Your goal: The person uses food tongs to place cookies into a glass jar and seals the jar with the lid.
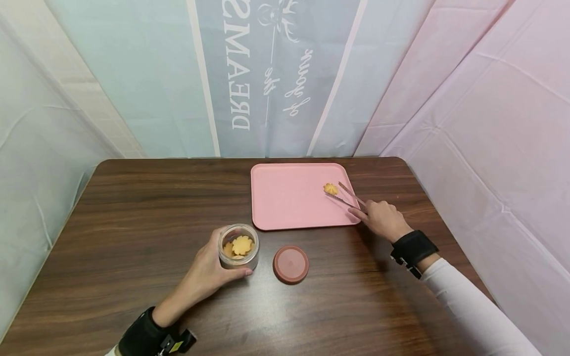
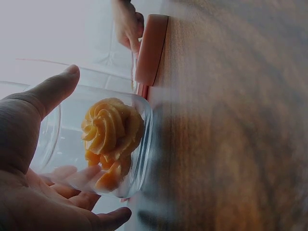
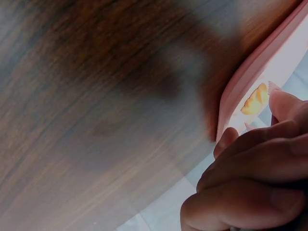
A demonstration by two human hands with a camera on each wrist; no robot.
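My left hand (image 1: 209, 269) grips a small clear glass jar (image 1: 238, 246) standing on the wooden table; the jar (image 2: 103, 144) holds yellow swirl cookies (image 2: 109, 132). My right hand (image 1: 381, 218) holds metal tongs (image 1: 346, 196) over the right side of a pink tray (image 1: 285, 212). The tong tips lie on either side of one yellow cookie (image 1: 330, 188) on the tray. In the right wrist view my curled fingers (image 3: 250, 173) sit by the tray's rim (image 3: 250, 77), with the cookie (image 3: 255, 100) beyond.
A round reddish-brown lid (image 1: 290, 264) lies flat on the table between jar and tray. Draped pastel sheets wall the table at back and on both sides. The dark wooden table (image 1: 133, 212) has rounded far corners.
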